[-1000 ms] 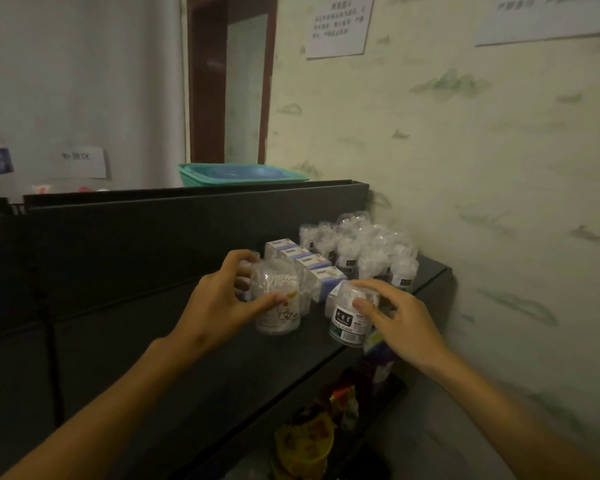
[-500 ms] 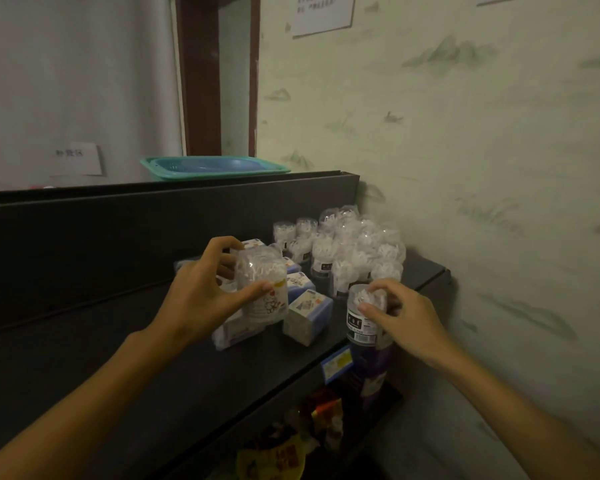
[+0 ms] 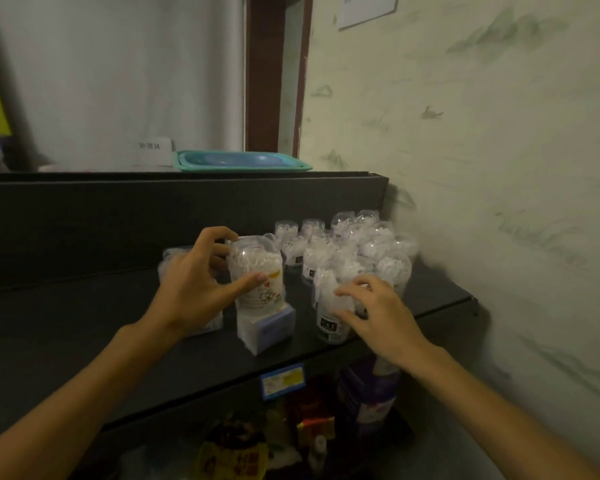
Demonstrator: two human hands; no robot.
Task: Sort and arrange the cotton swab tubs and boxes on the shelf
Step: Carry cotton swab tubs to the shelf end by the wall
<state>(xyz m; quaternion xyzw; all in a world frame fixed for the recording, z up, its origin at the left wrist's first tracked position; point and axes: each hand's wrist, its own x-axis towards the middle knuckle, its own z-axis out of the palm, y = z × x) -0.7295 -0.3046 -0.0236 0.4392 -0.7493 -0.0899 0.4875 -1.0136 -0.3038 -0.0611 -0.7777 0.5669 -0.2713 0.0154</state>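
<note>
though motion blur smears the labels, left hand (image 3: 191, 289) grips a clear swab tub (image 3: 257, 271); right hand (image 3: 378, 313), fingers curled, seemingly holds a second tub (image 3: 331, 318) on the shelf (image 3: 84, 327).

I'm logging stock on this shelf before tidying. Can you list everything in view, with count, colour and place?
clear cartoon-printed swab tub: one, clear with white swabs, held above the blue box
small blue-and-white cardboard box: one, shelf front, under that tub
clear black-labelled swab tub: one, shelf front edge, under the right hand
cluster of clear swab tubs: many, exact count unclear, right rear of shelf
black metal shelf: one, against the wall
teal plastic basin: one, on top behind
blue price tag: one, shelf edge
left hand: grip on the cartoon tub
right hand: fingers on the black-labelled tub
</note>
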